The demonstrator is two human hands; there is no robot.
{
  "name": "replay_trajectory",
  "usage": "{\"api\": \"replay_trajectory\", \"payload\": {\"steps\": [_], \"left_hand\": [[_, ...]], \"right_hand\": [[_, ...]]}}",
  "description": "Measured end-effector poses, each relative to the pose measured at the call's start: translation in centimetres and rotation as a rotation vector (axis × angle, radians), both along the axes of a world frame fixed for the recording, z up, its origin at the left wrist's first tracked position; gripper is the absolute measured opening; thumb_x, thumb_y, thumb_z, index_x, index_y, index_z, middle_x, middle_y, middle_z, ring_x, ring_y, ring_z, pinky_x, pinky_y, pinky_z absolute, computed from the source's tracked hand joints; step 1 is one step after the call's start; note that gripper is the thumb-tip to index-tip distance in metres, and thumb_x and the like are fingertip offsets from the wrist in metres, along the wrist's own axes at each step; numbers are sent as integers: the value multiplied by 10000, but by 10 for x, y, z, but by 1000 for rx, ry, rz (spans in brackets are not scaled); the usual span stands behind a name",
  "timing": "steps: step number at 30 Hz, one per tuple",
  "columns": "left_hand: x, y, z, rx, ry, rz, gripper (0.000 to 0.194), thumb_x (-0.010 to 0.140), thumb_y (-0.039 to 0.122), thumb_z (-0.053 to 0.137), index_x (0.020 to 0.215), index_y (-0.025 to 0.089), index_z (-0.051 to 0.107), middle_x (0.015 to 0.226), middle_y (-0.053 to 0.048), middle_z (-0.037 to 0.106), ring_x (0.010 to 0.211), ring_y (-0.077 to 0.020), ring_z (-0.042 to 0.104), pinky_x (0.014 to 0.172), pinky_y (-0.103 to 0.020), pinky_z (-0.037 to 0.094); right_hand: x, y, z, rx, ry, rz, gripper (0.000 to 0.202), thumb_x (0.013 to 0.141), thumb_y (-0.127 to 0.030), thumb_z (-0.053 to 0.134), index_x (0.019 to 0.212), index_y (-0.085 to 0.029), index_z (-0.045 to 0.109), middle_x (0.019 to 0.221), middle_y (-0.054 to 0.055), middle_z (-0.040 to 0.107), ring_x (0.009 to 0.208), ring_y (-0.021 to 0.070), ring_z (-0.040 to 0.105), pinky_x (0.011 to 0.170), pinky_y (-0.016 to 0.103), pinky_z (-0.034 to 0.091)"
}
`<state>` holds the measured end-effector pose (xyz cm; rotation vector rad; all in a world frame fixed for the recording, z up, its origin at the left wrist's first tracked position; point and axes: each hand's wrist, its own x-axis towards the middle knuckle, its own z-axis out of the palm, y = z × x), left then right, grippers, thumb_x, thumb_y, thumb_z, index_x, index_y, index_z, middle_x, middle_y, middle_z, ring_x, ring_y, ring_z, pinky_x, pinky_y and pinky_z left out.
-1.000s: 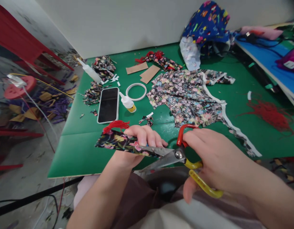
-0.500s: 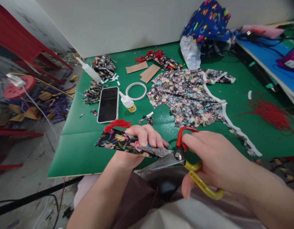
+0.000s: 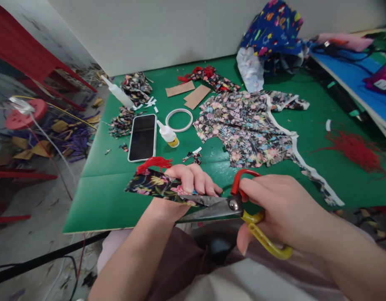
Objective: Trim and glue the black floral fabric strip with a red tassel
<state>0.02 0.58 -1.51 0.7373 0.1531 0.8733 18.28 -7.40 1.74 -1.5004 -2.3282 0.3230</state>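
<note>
My left hand is closed on a strip of black floral fabric, which sticks out to the left above the table's front edge. A red thread tassel tops the strip's far left end. In my right hand is a pair of scissors with one red and one yellow handle loop. The blades are parted, and the upper one lies across the strip's lower edge just under my left fingers. Whether the fabric sits between the blades along their full length is partly hidden.
On the green table lie a phone, a small glue bottle, a tape roll, brown card pieces and a large floral cloth. Red threads are at right. A white bottle stands back left.
The scissor blades have come slightly closer together, the lower blade rising a little. My right thumb and the yellow handle have shifted slightly up and left. My left hand stays put.
</note>
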Motion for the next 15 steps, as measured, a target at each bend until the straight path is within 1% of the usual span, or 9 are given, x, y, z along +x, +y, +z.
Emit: {"api": "replay_trajectory", "payload": {"steps": [5, 8, 12, 15], "left_hand": [[0, 0, -1, 38, -26, -17, 374, 733, 291, 709, 517, 163, 432, 578, 47, 458, 633, -90, 614, 727, -289, 580], [1, 0, 1, 36, -15, -15, 389, 730, 294, 712, 513, 160, 419, 571, 48, 451, 621, -90, 608, 720, -289, 581], [2, 1, 4, 43, 10, -2, 406, 721, 322, 719, 501, 161, 418, 550, 51, 429, 591, -89, 595, 697, -289, 581], [2, 1, 6, 30, 33, 3, 423, 702, 312, 734, 480, 157, 409, 528, 52, 421, 569, -88, 589, 676, -284, 581]], "right_hand": [[-1, 0, 0, -3, 26, -8, 595, 619, -783, 533, 703, -197, 477, 501, -68, 417, 447, 97, 387, 470, 247, 239], [-2, 0, 1, -2, 36, -6, 593, 630, -782, 526, 698, -194, 486, 485, -70, 407, 435, 93, 373, 460, 248, 231], [-2, 0, 1, 3, 30, -3, 574, 639, -769, 536, 673, -201, 465, 482, -77, 389, 432, 85, 355, 457, 246, 232], [-1, 0, 0, -16, 40, -2, 554, 653, -750, 549, 655, -207, 442, 477, -78, 382, 431, 81, 341, 453, 242, 230]]}}
